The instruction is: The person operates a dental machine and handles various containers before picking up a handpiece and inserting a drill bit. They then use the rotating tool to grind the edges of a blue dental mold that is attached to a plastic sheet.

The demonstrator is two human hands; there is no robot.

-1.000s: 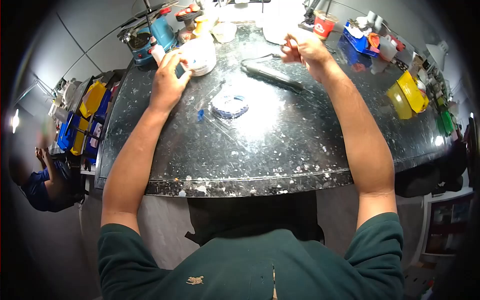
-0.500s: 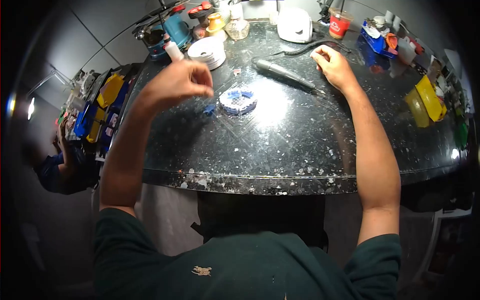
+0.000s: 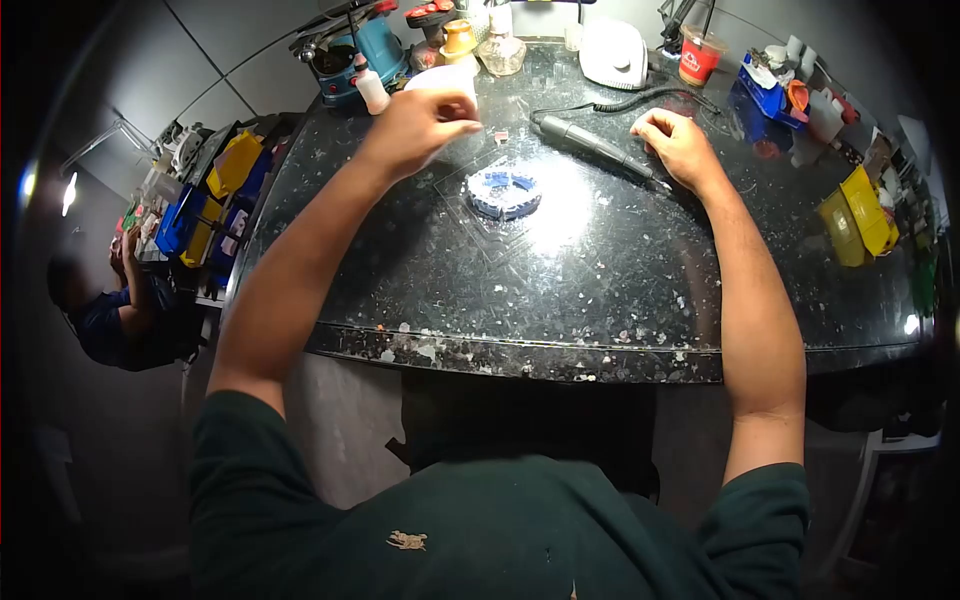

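Head view: one cam, looking fwd & down at the dark, speckled surface [image 3: 560, 290].
L hand [image 3: 415, 130]: upper left of ctr, over the front of the white bowl [image 3: 440, 78]; fingers part-curled, narrow gap to thumb, nothing seen in it. Contact w/ bowl: can't tell.
R hand [image 3: 685, 150]: upper right of ctr, beside the grey handpiece [image 3: 590, 142]; fingers loosely curled, tips close to thumb; can't tell if they pinch anything.
Ring piece [image 3: 508, 208]: near ctr, a bit above mid-frame, lying flat, apart from both hands; blue & white, bumpy rim, open middle, detail washed out by glare. Prob. set there for best light and easy reach.
Handpiece: lies diagonally, tip twd R hand, coiled cord [image 3: 645, 98] behind; prob. parked so it's handy on that side & cord keeps off the ring piece.
Bottle [image 3: 371, 88]: upright, upper left, just beside bowl; likely kept w/ it for L-side use.
Blue tray [image 3: 770, 95]: upper right, holds small bits, prob. to keep them off the work spot.
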